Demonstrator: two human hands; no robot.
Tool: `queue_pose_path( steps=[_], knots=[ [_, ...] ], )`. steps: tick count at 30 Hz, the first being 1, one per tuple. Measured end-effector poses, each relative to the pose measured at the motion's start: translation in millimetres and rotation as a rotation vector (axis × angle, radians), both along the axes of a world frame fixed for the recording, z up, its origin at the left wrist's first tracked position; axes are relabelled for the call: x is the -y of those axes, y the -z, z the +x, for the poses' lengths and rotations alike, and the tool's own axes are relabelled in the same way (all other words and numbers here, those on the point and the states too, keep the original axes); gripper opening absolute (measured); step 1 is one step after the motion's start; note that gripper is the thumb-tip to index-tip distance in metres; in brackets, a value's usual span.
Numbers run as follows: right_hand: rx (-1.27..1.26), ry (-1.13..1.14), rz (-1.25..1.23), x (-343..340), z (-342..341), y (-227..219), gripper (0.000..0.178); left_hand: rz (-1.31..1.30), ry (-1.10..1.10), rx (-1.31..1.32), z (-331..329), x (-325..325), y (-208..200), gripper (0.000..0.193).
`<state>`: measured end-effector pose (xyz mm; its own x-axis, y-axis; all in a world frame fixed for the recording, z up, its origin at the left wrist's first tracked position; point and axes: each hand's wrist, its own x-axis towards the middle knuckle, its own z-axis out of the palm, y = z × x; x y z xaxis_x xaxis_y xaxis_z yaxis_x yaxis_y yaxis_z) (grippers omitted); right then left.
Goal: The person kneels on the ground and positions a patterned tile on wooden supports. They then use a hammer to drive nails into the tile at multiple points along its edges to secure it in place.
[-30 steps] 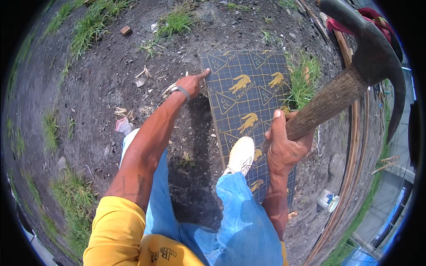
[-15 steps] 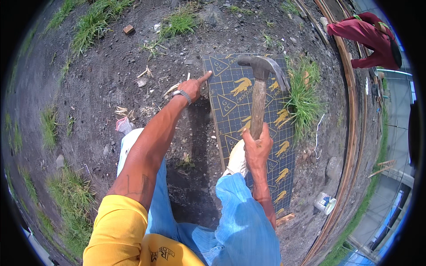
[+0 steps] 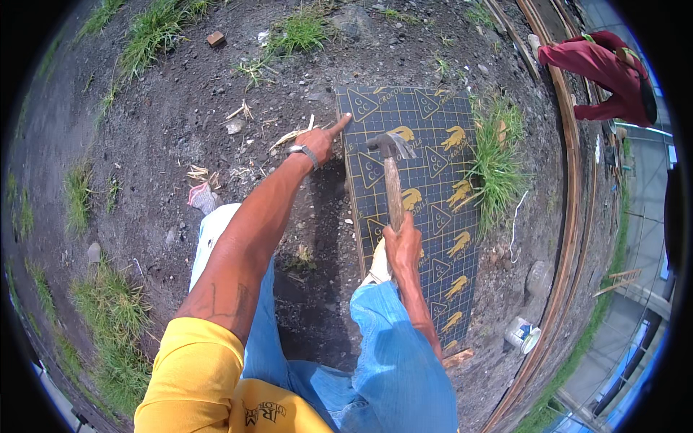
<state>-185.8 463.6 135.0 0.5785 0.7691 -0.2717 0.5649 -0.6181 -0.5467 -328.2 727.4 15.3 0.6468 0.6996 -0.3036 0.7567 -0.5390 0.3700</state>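
A claw hammer (image 3: 392,180) with a worn wooden handle is in my right hand (image 3: 404,249), fingers wrapped round the lower handle. Its dark metal head is over a dark blue sheet of plywood (image 3: 451,216) with yellow grid lines and animal figures; I cannot tell whether it touches. My left hand (image 3: 315,146), a watch on its wrist, is beside the plywood's left edge. The index finger stretches out to the edge near the far left corner; the other fingers are curled and partly hidden, with no held thing showing. My white shoe (image 3: 378,265) is on the plywood.
Grass (image 3: 498,159) grows against the plywood's right edge. A white bucket (image 3: 521,335) lies on its side at the right, near long timber planks (image 3: 570,195). Another person (image 3: 606,79) in dark red trousers is at the far right. A small brown block (image 3: 216,38) lies far left.
The hammer head has come down and toward me, slightly left, over the plywood. My right hand has moved a little left and nearer. My left hand keeps its place by the edge.
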Motion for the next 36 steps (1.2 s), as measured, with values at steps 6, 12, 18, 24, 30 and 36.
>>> queue_pose_path(
  steps=[6,12,18,24,30,36],
  knots=[
    [-0.208,0.285,0.656,-27.3,17.7,-111.9,0.014,-0.091,-0.047,-0.037,2.6,9.6,-6.8,0.099],
    [-0.209,0.294,1.214,-50.4,31.3,-157.3,0.016,-0.03,-0.031,0.073,2.2,9.6,-1.3,0.093],
    [0.119,-0.086,-0.114,1.1,0.6,1.7,0.036,-0.036,-0.025,-0.017,4.9,7.0,-4.9,0.097],
    [-0.146,0.147,0.426,10.7,13.4,-13.7,0.022,-0.018,-0.027,0.02,4.7,10.2,-2.0,0.094],
    [0.221,-0.108,0.148,-5.8,12.2,-1.8,0.029,-0.131,-0.086,0.197,6.9,-0.7,-9.0,0.08],
    [0.141,-0.036,-0.127,41.8,15.2,17.9,0.034,-0.298,-0.362,0.539,16.0,-5.9,-39.8,0.031]
  ],
)
